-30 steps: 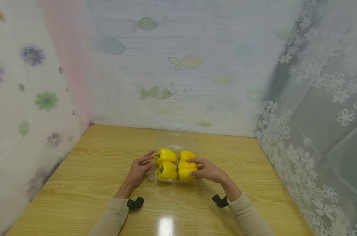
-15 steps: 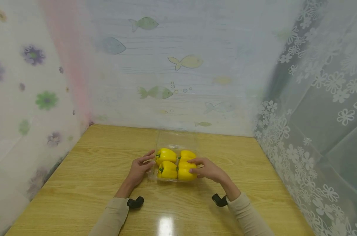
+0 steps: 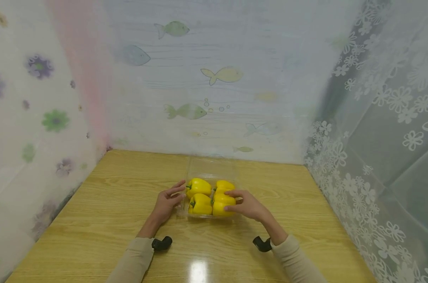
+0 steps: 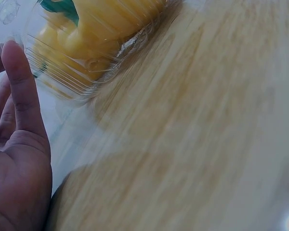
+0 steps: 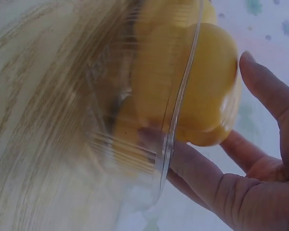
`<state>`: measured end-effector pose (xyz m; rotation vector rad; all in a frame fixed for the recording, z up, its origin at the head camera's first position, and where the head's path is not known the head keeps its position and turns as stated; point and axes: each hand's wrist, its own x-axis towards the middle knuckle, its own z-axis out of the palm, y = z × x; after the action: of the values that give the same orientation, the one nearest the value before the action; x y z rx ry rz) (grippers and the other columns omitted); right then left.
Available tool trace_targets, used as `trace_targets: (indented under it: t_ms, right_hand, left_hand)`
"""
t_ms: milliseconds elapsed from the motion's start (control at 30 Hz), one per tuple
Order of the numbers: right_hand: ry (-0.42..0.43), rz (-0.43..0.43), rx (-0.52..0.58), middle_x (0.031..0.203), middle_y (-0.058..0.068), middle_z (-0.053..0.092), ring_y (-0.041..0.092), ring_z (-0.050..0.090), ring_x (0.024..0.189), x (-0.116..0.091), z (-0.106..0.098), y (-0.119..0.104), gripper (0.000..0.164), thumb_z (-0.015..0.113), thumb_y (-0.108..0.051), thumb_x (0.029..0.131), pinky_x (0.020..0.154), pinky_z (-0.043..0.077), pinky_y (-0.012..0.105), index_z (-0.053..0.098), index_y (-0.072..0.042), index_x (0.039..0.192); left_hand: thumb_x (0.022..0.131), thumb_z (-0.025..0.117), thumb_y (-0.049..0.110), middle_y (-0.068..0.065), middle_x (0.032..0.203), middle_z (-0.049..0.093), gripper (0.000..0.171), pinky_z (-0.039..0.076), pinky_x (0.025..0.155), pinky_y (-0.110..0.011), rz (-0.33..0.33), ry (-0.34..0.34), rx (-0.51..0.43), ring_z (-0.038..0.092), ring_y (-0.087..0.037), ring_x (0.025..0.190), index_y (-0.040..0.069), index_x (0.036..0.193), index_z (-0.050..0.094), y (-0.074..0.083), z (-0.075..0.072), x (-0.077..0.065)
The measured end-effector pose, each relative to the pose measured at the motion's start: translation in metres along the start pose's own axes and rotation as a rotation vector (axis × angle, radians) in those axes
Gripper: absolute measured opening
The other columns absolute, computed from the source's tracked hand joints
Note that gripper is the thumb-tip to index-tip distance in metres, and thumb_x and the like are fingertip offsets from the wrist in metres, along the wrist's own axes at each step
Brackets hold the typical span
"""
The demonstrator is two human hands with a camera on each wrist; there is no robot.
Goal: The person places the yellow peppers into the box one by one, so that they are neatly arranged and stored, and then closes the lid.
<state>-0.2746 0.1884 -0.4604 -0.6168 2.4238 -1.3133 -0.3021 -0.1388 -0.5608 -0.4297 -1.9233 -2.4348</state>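
Four-square in a clear plastic clamshell box (image 3: 208,216), several yellow bell peppers lie side by side, among them a far left one (image 3: 200,188) and a near left one (image 3: 202,204). My right hand (image 3: 249,203) holds the near right bell pepper (image 3: 221,203) with thumb and fingers spread round its right side; in the right wrist view one finger reaches behind the clear wall. My left hand (image 3: 167,202) rests at the box's left side, its fingers fairly straight. In the left wrist view a fingertip (image 4: 14,55) of that hand touches the plastic.
The box's clear lid (image 3: 212,167) stands folded back toward the wall. Under everything lies a wood-grain tabletop (image 3: 129,196), enclosed by a fish-patterned back sheet (image 3: 221,74) and flowered side curtains (image 3: 54,120). Black wrist mounts (image 3: 162,243) sit at both cuffs.
The right thumb has shifted slightly over the near right bell pepper, and the right wrist has moved a touch left. The left hand and the other bell peppers stay in place.
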Motion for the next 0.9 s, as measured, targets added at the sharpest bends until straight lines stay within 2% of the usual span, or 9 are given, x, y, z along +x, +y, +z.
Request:
trace_targets:
  t_ms: [267,533,767,900]
  right_hand:
    - [-0.009,-0.033,-0.078,0.151,0.018,0.051,0.041,0.047,0.136,0.0028,0.0032,-0.0003,0.052,0.07,-0.022,0.098,0.106,0.046,0.055,0.055,-0.005,0.145]
    - [-0.024,0.042,-0.09,0.146,0.028,0.051,0.048,0.057,0.123,0.0048,0.0032,-0.0053,0.053,0.07,-0.018,0.098,0.086,0.058,0.044,0.054,-0.002,0.145]
    - [-0.015,0.035,-0.102,0.147,0.023,0.054,0.044,0.049,0.133,0.0051,0.0035,-0.0043,0.052,0.072,-0.014,0.096,0.094,0.055,0.047,0.056,0.0,0.143]
    - [-0.021,0.013,-0.07,0.148,0.022,0.052,0.043,0.048,0.134,0.0046,0.0024,-0.0007,0.054,0.071,-0.014,0.097,0.099,0.052,0.049,0.054,0.001,0.145]
  left_hand:
    - [0.096,0.068,0.002,-0.018,0.159,0.041,0.043,0.05,0.061,-0.016,-0.008,0.001,0.002,0.069,-0.005,0.097,-0.016,0.134,0.057,-0.0004,-0.0006,0.0009]
    - [0.097,0.068,0.002,-0.019,0.159,0.04,0.044,0.05,0.061,-0.016,-0.006,-0.002,-0.004,0.068,-0.005,0.094,-0.016,0.134,0.056,0.0003,-0.0009,0.0001]
    - [0.097,0.069,0.005,-0.018,0.16,0.04,0.044,0.05,0.062,-0.017,-0.01,-0.009,0.012,0.068,-0.005,0.101,-0.014,0.135,0.057,0.0016,-0.0008,-0.0005]
    - [0.096,0.069,0.004,-0.017,0.159,0.041,0.043,0.05,0.063,-0.016,-0.013,-0.006,0.012,0.068,-0.005,0.102,-0.013,0.134,0.058,0.0009,-0.0007,-0.0002]
